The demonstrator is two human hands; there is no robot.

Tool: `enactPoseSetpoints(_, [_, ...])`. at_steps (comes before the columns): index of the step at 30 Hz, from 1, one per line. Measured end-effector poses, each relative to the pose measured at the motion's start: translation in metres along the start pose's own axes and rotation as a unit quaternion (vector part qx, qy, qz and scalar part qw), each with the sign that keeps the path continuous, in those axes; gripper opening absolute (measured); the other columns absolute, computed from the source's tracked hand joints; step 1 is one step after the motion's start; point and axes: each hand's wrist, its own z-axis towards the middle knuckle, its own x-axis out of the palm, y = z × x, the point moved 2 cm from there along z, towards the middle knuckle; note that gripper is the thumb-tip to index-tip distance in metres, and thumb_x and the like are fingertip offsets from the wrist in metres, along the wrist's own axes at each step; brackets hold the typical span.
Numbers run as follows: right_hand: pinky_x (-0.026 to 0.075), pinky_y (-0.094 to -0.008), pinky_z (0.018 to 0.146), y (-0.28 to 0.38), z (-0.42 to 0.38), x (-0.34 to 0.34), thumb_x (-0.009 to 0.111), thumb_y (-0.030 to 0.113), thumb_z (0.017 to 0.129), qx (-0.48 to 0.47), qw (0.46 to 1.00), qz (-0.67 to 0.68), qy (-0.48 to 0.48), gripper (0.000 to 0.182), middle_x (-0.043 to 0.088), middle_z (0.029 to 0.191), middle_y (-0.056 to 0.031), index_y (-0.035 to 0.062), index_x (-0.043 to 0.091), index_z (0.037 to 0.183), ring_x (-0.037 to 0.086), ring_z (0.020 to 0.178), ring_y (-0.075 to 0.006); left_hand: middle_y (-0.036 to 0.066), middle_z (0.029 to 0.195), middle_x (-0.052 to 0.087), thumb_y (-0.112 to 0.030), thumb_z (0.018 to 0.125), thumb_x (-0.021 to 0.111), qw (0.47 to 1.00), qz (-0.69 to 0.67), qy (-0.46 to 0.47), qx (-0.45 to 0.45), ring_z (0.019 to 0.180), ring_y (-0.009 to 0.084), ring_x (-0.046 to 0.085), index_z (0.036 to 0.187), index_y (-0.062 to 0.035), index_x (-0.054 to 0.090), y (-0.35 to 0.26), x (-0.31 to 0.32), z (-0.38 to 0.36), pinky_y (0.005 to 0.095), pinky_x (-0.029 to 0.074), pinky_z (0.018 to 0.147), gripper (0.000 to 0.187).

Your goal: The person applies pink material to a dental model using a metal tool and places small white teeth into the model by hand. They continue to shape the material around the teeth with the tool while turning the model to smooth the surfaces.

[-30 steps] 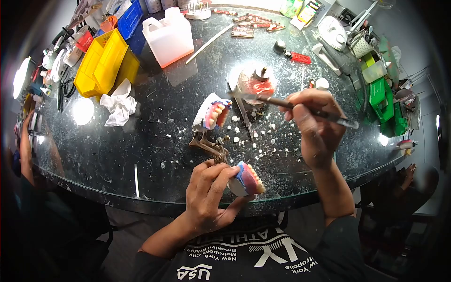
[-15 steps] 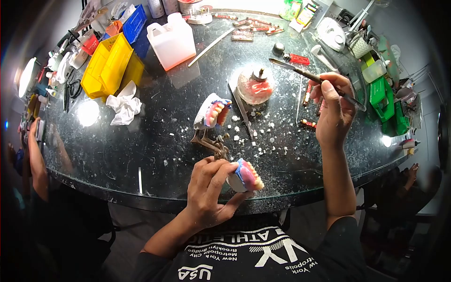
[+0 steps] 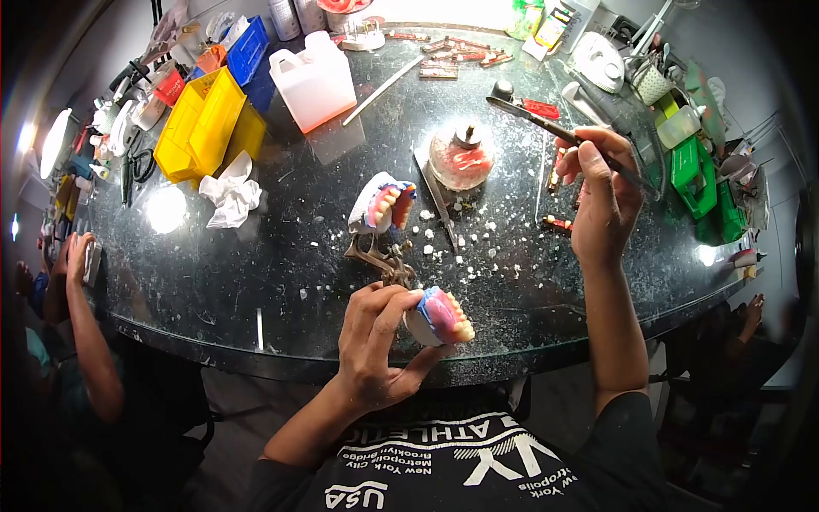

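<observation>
My left hand (image 3: 371,341) grips a dental articulator (image 3: 375,254) near the bench's front edge, its fingers around the plaster base of one denture model (image 3: 442,316). That model has pink wax gum, a blue border and cream teeth. Hinged open beyond it is the other denture model (image 3: 384,203), its teeth facing right. In my right hand (image 3: 607,196) is a dark wax knife (image 3: 546,125), held like a pen with its blade pointing left. The blade is above and to the right of a glass spirit lamp (image 3: 461,158) containing reddish liquid; I cannot make out a flame.
A metal blade tool (image 3: 439,200) lies left of the lamp, among white crumbs. Crumpled tissue (image 3: 232,194), a yellow bin (image 3: 200,128) and a plastic jug (image 3: 313,84) stand left. Green bins (image 3: 693,179) line the right. At far left, another person's hand (image 3: 78,256) shows.
The wax knife's blade has risen slightly and shifted left. My left hand and the articulator look almost unmoved. At far left, the other person's arm appears farther into view.
</observation>
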Motion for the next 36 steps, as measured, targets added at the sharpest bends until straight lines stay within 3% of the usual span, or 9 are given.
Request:
enactPoseSetpoints(6, [0.049,-0.0283,0.062,0.039,-0.012,0.014,0.037,0.016,0.1,0.058,0.969,0.212,0.11,0.022,0.063,0.1,-0.0231,0.0002,0.049,0.11,0.066,0.072,-0.0228,0.016,0.104,0.055,-0.026,0.064,0.087,1.0,-0.018,-0.001,0.003,0.092,0.0288,0.057,0.115,0.0031,0.053,-0.004,-0.007,-0.005,0.0413,0.047,0.082,0.068])
enactPoseSetpoints(10, [0.051,-0.0434,0.067,0.093,-0.058,0.049,0.058,0.005,0.087,0.096,0.797,0.512,0.306,0.031,0.049,0.12,-0.0282,0.0083,0.042,0.113,0.061,0.087,-0.0332,0.015,0.1,0.056,-0.031,0.066,0.086,1.0,0.007,-0.002,-0.001,0.087,0.0281,0.057,0.114,0.0022,0.053,-0.019,-0.01,-0.013,0.0446,0.047,0.082,0.067])
enactPoseSetpoints(13, [0.052,-0.0585,0.076,0.103,-0.075,0.079,0.067,-0.005,0.078,-0.017,0.713,0.65,0.261,0.05,0.043,0.127,-0.0286,0.0108,0.039,0.116,0.059,0.099,-0.042,0.013,0.099,0.055,-0.034,0.062,0.088,0.999,0.035,0.019,-0.011,0.086,0.0256,0.057,0.113,-0.0006,0.052,-0.028,-0.013,-0.024,0.0446,0.046,0.083,0.071])
enactPoseSetpoints(16, [0.041,-0.0699,0.089,0.11,-0.075,0.109,0.067,0.003,0.083,-0.092,0.658,0.731,0.157,0.042,0.049,0.119,-0.0286,0.0121,0.043,0.116,0.056,0.11,-0.0353,0.011,0.099,0.054,-0.034,0.061,0.088,0.999,0.028,0.031,0.03,0.088,0.0247,0.057,0.115,-0.0026,0.051,-0.033,-0.021,-0.017,0.0448,0.046,0.084,0.072])
enactPoseSetpoints(19, [0.043,-0.0699,0.087,0.126,-0.078,0.101,0.069,-0.002,0.079,0.005,0.696,0.7,0.16,0.045,0.047,0.119,-0.0329,0.0077,0.043,0.115,0.059,0.104,-0.0329,0.012,0.099,0.055,-0.033,0.065,0.086,0.995,0.047,0.063,0.058,0.086,0.025,0.057,0.115,-0.0017,0.051,-0.032,-0.026,-0.021,0.044,0.046,0.082,0.069])
enactPoseSetpoints(25, [0.05,-0.0625,0.086,0.104,-0.088,0.107,0.068,-0.012,0.075,-0.036,0.665,0.723,0.181,0.056,0.041,0.12,-0.0403,-0.0007,0.038,0.121,0.067,0.089,-0.0315,0.012,0.094,0.061,-0.026,0.066,0.082,0.998,0.002,0.005,0.057,0.083,0.0294,0.06,0.108,0.0017,0.056,-0.022,-0.019,-0.033,0.0459,0.046,0.078,0.057])
enactPoseSetpoints(28, [0.049,-0.06,0.09,0.115,-0.075,0.085,0.066,-0.012,0.076,0.113,0.673,0.671,0.289,0.054,0.043,0.118,-0.0395,0.0,0.038,0.12,0.066,0.093,-0.0322,0.013,0.093,0.061,-0.028,0.069,0.081,0.996,-0.018,0.082,0.037,0.082,0.0296,0.061,0.109,0.0027,0.056,-0.02,-0.025,-0.035,0.0466,0.046,0.08,0.057])
enactPoseSetpoints(34, [0.051,-0.0512,0.077,0.136,-0.094,0.107,0.067,-0.009,0.078,0.096,0.765,0.636,-0.029,0.052,0.046,0.118,-0.0365,0.0012,0.038,0.12,0.066,0.085,-0.0266,0.015,0.092,0.06,-0.035,0.075,0.077,0.997,0.016,0.002,0.071,0.082,0.0284,0.06,0.107,0.0024,0.056,-0.025,-0.021,-0.029,0.0448,0.047,0.074,0.054])
enactPoseSetpoints(36, [0.05,-0.0429,0.075,0.113,-0.117,0.091,0.067,-0.004,0.081,0.084,0.751,0.631,0.175,0.049,0.046,0.118,-0.0358,0.0011,0.038,0.12,0.065,0.082,-0.0245,0.011,0.093,0.06,-0.031,0.073,0.078,0.992,0.072,0.046,0.098,0.082,0.0243,0.057,0.105,0.0015,0.058,-0.024,-0.027,-0.037,0.0431,0.046,0.072,0.05])
